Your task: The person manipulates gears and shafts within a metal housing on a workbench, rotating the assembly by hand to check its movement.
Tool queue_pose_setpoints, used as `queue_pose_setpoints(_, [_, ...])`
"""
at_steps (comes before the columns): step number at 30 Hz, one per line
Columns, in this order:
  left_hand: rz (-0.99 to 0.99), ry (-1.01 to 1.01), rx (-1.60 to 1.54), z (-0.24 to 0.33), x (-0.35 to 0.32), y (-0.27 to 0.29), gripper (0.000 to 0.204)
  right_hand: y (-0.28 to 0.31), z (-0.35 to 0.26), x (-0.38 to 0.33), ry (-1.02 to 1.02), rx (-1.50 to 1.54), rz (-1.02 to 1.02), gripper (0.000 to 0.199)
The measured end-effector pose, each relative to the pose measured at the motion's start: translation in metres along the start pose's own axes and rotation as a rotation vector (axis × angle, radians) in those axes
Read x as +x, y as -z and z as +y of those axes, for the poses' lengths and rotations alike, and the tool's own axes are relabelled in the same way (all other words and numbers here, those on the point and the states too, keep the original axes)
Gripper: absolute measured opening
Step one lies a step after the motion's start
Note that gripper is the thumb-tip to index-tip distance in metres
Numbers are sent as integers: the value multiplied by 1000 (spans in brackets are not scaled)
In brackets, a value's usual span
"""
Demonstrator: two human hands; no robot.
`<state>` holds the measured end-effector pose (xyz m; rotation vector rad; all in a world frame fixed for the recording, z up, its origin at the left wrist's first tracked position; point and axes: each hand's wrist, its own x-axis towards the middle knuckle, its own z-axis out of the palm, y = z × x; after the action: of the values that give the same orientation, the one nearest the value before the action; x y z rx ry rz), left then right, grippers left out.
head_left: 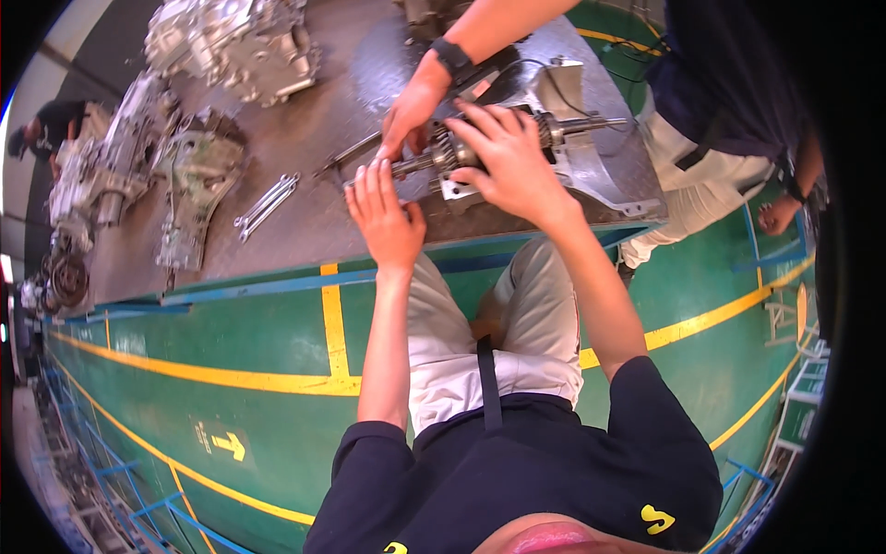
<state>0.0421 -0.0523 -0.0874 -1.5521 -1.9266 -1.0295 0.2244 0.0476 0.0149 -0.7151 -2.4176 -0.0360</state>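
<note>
A metal gear shaft (427, 163) with toothed gears lies across a cast metal housing (591, 174) on the workbench. My right hand (517, 171) rests over its gears, fingers spread, thumb on the near side. My left hand (388, 222) is at the shaft's left end. Its fingers are stretched out and touch there, the thumb apart. Between my hands, from the far side, comes another person's hand (413, 106) with a black wristband. Its fingers reach down to the shaft beside my left fingertips. My palms hide part of the gears.
Two wrenches (268, 205) lie on the brown bench (305, 249) to the left. Farther left stand gearbox housings (198, 162), with a large casting (235, 46) behind. A thin rod (346, 154) lies beyond my left hand. Another person (729, 83) stands at the right corner.
</note>
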Motion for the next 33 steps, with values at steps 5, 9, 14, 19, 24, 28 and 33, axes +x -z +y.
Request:
queue_pose_setpoints(5, [155,26,-34,1,-5,-2,61,8,4,3,-31,27,-78,62])
queue_pose_setpoints(9, [163,-75,-137,-7,-12,-2,40,12,1,7,-41,20,-125,63])
queue_pose_setpoints(14, [-144,24,-156,-6,-10,-8,31,18,5,12,8,-37,-171,63])
queue_pose_setpoints(19, [-85,90,-110,-4,-5,-8,38,24,0,14,13,-59,-231,62])
queue_pose_setpoints(24, [-94,55,-128,-4,-8,-11,44,35,4,24,7,-2,-341,72])
queue_pose_setpoints(28, [-124,62,-120,-1,-5,-9,45,32,3,32,48,-40,-337,76])
queue_pose_setpoints(33, [-115,102,-96,-6,-2,-7,43,43,23,40,187,-122,-350,75])
